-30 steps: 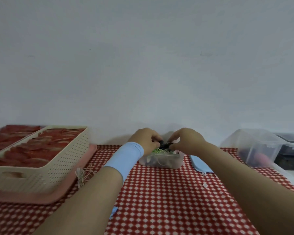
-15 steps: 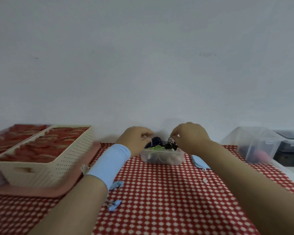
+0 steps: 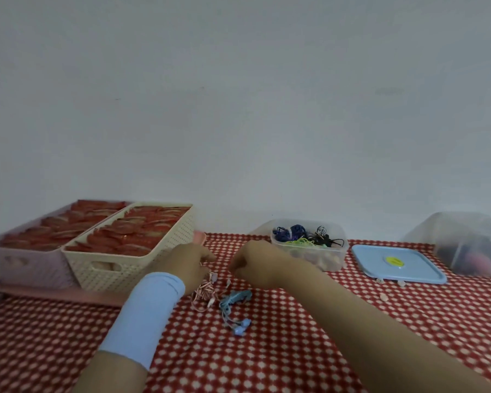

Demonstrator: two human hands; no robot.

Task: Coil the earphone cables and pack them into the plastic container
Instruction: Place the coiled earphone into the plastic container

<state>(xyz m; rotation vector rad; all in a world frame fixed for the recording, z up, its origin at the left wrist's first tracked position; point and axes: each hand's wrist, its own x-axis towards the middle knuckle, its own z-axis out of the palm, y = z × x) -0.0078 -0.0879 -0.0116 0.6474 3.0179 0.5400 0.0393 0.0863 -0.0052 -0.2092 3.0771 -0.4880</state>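
A small clear plastic container (image 3: 335,260) at the back of the table holds several coiled earphone cables in dark blue, green and black. A loose pink earphone cable (image 3: 204,292) lies tangled on the red checked cloth, and a light blue earphone cable (image 3: 233,302) lies just right of it. My left hand (image 3: 186,263), with a blue wristband, is over the pink cable with its fingers curled, and strands rise to its fingertips. My right hand (image 3: 257,260) hovers just right of it, knuckles up, with its fingertips hidden.
The container's blue lid (image 3: 397,265) lies flat to its right, with small ear tips (image 3: 384,296) scattered near it. A cream perforated basket (image 3: 131,265) of red packets sits on a pink tray at the left. At the far right stands a large clear bin (image 3: 465,239).
Both hands left the container and came down and to the left, to the loose pink cable. The view has swung left, so the container now sits to the right of the hands.
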